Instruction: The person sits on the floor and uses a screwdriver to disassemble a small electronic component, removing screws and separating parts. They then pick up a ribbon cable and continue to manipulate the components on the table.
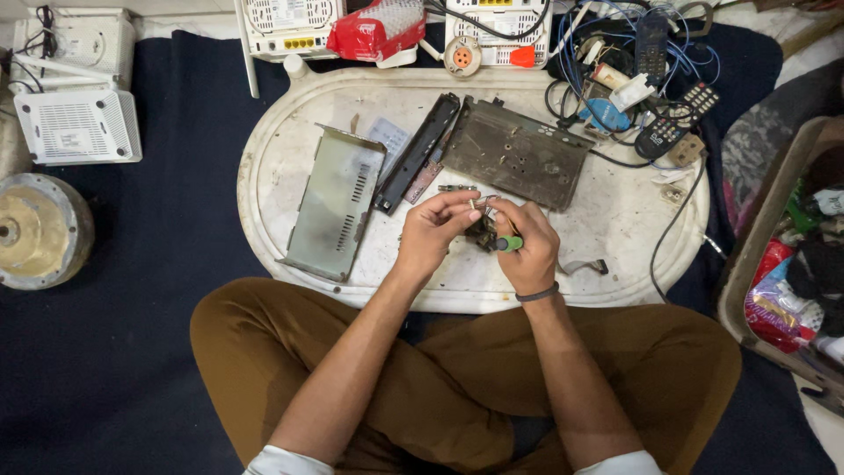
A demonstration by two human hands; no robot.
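The left hand (432,230) pinches a small metal part (481,230); the right hand (526,246) grips a green-handled screwdriver (507,244). Metal covers (334,202), a black panel (418,151) and remotes (675,120) crowd the white tray (615,229).

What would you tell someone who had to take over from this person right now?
Left hand: pinching a small dark part over the white oval tray.
Right hand: gripping a green-handled screwdriver, tip at that part.
On the tray: grey metal cover to the left, black front strip, open metal chassis beyond the hands.
Done: the box lies apart in pieces.
Left: the small part remains in hand, screwdriver on it.
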